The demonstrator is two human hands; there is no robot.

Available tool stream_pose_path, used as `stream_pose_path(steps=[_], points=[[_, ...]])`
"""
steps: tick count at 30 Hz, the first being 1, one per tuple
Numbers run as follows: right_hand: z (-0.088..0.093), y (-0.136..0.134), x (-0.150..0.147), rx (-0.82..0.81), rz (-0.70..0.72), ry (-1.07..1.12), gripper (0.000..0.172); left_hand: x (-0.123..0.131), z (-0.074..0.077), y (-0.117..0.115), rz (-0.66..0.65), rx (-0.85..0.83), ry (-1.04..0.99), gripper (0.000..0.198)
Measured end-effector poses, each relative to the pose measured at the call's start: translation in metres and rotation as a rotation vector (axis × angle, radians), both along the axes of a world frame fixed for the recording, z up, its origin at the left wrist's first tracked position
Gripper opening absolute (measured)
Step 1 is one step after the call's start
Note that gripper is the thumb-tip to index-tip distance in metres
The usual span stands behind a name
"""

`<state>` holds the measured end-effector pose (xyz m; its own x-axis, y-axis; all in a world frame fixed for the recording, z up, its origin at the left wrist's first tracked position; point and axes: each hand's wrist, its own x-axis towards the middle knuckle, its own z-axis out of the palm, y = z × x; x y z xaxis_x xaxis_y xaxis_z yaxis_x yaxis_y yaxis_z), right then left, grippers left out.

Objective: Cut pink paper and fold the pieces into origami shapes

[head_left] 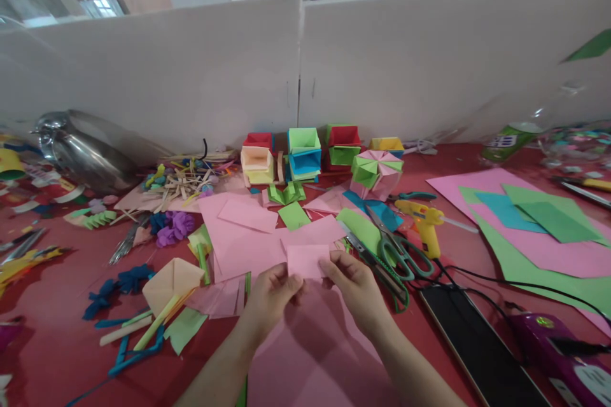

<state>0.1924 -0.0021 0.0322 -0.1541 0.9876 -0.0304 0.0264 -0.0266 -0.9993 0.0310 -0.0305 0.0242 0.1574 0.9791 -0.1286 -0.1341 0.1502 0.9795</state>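
Both my hands hold a small square of pink paper [306, 260] just above the red table. My left hand [271, 297] pinches its lower left corner with curled fingers. My right hand [356, 285] grips its right edge between thumb and fingers. Under my hands lies a large pink sheet [305, 356]. More pink sheets [243, 229] lie just beyond the held piece.
Green-handled scissors [398, 254] and a yellow glue gun [424, 222] lie right of my hands, with a black tablet [472, 343] and cables nearer me. Folded paper boxes [303, 151] stand by the white partition [296, 70]. Large coloured sheets [534, 235] lie far right; sticks [181, 181] and scraps left.
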Motion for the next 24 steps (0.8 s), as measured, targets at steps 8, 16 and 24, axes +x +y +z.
stream_pose_path(steps=[8, 16, 24], points=[[0.005, 0.002, 0.007, 0.097, 0.066, -0.077, 0.015, -0.002, -0.001, -0.005, 0.062, 0.113, 0.294, 0.029], [0.007, -0.001, 0.006, 0.14, 0.14, -0.02, 0.014, -0.003, 0.011, -0.004, 0.148, 0.334, 0.419, 0.022], [0.008, -0.004, 0.006, 0.242, 0.127, 0.022, 0.013, 0.0, 0.011, -0.008, 0.097, 0.48, 0.467, 0.022]])
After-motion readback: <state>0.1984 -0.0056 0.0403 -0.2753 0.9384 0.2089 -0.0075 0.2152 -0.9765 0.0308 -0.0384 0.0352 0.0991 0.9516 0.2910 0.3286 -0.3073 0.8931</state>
